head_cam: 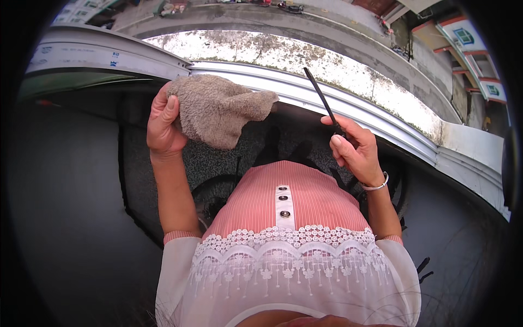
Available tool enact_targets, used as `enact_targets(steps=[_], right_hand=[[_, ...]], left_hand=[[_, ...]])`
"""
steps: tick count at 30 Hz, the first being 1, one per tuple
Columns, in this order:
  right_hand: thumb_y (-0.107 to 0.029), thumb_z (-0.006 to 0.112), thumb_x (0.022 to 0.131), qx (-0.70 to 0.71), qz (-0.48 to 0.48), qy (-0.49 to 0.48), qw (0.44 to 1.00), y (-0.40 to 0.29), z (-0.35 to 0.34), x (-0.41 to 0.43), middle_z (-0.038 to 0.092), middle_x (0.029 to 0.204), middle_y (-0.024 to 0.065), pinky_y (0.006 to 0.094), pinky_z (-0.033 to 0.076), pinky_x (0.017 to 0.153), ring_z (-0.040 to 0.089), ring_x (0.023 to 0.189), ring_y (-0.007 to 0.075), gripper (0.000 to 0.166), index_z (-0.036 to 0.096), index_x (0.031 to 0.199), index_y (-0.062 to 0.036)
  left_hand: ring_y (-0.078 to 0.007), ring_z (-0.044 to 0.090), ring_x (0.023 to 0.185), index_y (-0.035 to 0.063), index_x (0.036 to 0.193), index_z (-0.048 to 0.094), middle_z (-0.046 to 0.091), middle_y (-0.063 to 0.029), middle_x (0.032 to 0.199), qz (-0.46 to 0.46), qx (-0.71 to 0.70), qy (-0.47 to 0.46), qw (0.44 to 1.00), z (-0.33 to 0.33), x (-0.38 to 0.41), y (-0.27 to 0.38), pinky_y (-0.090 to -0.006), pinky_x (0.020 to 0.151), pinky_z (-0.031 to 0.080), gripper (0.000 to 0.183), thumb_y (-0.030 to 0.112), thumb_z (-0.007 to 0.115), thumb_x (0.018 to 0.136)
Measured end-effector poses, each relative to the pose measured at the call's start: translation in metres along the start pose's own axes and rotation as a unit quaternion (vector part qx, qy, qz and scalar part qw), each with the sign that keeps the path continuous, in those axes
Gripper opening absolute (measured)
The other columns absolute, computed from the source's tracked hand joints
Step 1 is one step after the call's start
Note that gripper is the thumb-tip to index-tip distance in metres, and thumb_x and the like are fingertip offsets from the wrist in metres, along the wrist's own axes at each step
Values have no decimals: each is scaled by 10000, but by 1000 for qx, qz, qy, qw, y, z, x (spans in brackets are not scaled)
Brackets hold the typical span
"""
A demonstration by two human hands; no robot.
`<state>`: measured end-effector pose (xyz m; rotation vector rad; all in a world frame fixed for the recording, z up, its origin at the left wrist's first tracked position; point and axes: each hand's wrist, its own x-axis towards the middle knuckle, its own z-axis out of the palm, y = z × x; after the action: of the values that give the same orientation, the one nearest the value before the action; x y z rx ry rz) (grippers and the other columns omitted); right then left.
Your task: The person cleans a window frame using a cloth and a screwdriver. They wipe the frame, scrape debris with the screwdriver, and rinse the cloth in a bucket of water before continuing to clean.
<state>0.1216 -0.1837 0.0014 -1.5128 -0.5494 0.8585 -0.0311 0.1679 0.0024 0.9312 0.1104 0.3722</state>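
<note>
A greyish-brown terry cloth (222, 110) is gripped in my left hand (165, 122), pinched at its left edge between thumb and fingers. Its free end spreads to the right, over the inner side of the window sill. My right hand (355, 147), with a bracelet at the wrist, holds a thin black rod (320, 93) by its lower end. The rod tilts up and to the left, its tip in front of the outer ledge. Between the hands and the outside runs a white metal window track (367, 110). What the rod belongs to cannot be told.
A window frame part (106, 55) with film bearing print is at the upper left. Beyond the track lies a weathered outer ledge (286, 53), with a street (347, 36) far below. A dark mat (143, 163) covers part of the floor, and a dark round-rimmed object stands near my legs.
</note>
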Motion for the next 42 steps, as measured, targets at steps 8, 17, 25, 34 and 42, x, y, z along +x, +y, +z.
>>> enact_targets(steps=[8,17,25,34,42], right_hand=[[-100,606,942,-143,81,-50,985,-26,-31,-25,568,658,41,238,417,538,501,541,76,360,613,1294,-21],[-113,627,925,-229,119,-152,954,-31,-33,-22,625,765,194,332,491,620,572,588,300,356,607,1263,-5],[-102,617,937,-481,115,83,865,-41,-61,-48,587,719,251,419,461,626,586,664,420,316,614,1234,8],[-130,633,916,-466,30,-108,878,-85,-36,-10,665,844,250,479,516,693,637,788,440,289,636,1181,-14],[-142,615,912,-672,47,-158,722,-92,-41,12,635,701,205,508,496,629,642,690,404,244,624,1123,-21]], left_hand=[[-197,601,1149,-18,1348,453,601,-127,1255,-121,-9,-43,992,75,47,-67,-356,1011,483,379,48,530,983],[-241,505,1278,-6,1384,410,510,-140,1356,-134,-193,-47,971,104,47,-112,-403,1120,383,452,11,536,950],[-199,471,1316,-70,1418,419,509,-114,1370,-162,164,-219,948,78,65,-94,-355,1139,349,502,110,572,975],[-125,637,934,22,1311,570,637,-83,1073,-96,486,-221,840,72,74,-103,-247,782,532,340,52,560,972],[-203,617,908,42,1056,708,638,-93,1111,189,582,-116,782,38,59,-91,-325,782,510,221,46,733,836]])
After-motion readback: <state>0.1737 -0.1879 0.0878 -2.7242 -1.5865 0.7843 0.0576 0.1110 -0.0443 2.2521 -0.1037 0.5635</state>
